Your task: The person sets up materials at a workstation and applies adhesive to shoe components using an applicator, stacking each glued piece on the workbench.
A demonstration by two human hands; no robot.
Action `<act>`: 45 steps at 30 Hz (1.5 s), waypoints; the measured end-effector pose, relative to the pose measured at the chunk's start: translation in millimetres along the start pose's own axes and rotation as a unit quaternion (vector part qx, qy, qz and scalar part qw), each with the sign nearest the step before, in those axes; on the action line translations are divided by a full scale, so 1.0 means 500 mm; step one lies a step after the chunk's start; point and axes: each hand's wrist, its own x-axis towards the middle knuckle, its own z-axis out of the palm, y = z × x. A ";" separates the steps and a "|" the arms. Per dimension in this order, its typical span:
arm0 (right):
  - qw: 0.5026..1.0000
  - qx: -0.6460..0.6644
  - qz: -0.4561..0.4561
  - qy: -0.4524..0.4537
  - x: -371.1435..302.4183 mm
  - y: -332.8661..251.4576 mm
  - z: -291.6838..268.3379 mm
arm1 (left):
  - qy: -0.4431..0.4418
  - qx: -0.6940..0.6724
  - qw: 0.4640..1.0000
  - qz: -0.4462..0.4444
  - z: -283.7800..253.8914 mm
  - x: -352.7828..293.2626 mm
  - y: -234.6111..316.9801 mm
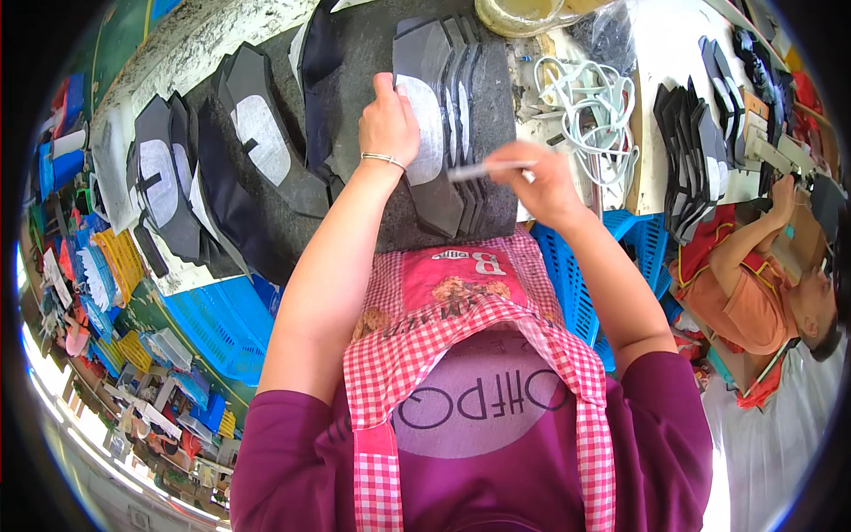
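A fanned stack of dark shaped panels [433, 199] lies on a black work pad [350, 89] in front of me. The top panel carries a whitish patch. My left hand [388, 133] is closed at that panel's left edge; part of its fingers is hidden. To the right, my right hand [542, 184] grips a thin, pale stick-like tool [483, 168]. Its tip reaches over the stack's right part and is blurred, so I cannot tell its exact kind.
More dark panels with white patches [264, 142] lie at the left. A tangled pale cable [603, 115] and a yellowish tub [523, 13] are at the back right. Blue baskets [217, 328] stand below the table edge. Another person [753, 284] sits at the right near more panels [691, 160].
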 end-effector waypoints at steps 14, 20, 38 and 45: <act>0.982 -0.162 -0.097 -0.025 0.064 -0.056 0.067 | -0.195 0.036 0.978 0.070 -0.126 0.048 -0.007; 0.998 -0.019 -0.019 0.064 0.084 -0.073 0.021 | 0.071 0.021 0.997 0.006 -0.243 0.257 -0.149; 0.888 0.253 0.152 0.353 0.263 0.076 -0.150 | -0.066 0.001 0.997 0.029 -0.198 0.115 -0.213; 0.844 0.353 0.205 0.349 0.206 0.124 -0.163 | 0.018 -0.217 0.976 -0.029 -0.209 0.011 -0.104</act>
